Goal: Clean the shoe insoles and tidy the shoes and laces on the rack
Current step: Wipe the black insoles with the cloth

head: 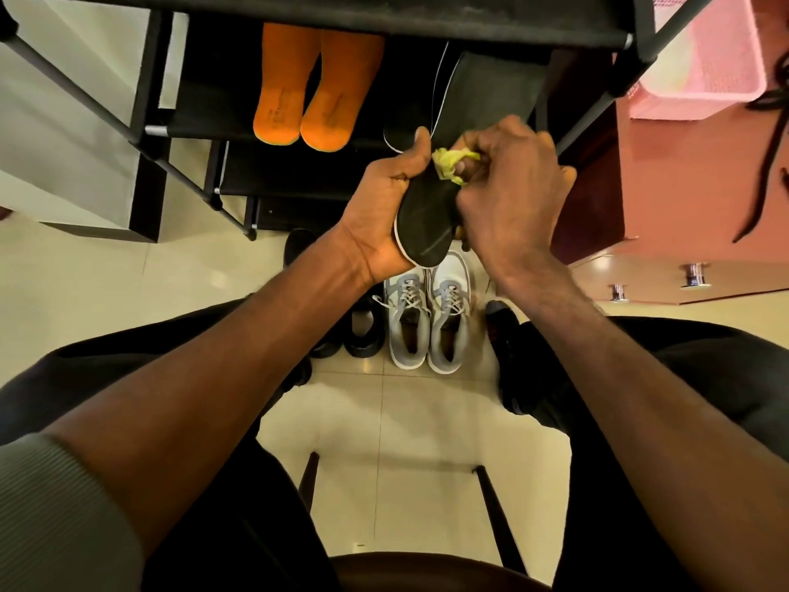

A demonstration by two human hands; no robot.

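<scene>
Now, hands outward:
Left hand point(386, 207): grasps black insole point(427, 220) by its edge, thumb on top, steadying it as a wiping surface.
Right hand point(508, 194): fingers curled round yellow cloth point(448, 164), pressed on the insole's far end, apparently wiping.
Insole position: mid-air at rack front, above grey sneakers point(427, 322).
Rack point(192, 121): orange insoles point(316, 91) at 11 o'clock; another dark insole point(491, 91) at 12.
Obstacles: black shoes at 6–7 o'clock; pink basket point(704, 57) at 2, well apart.
</scene>
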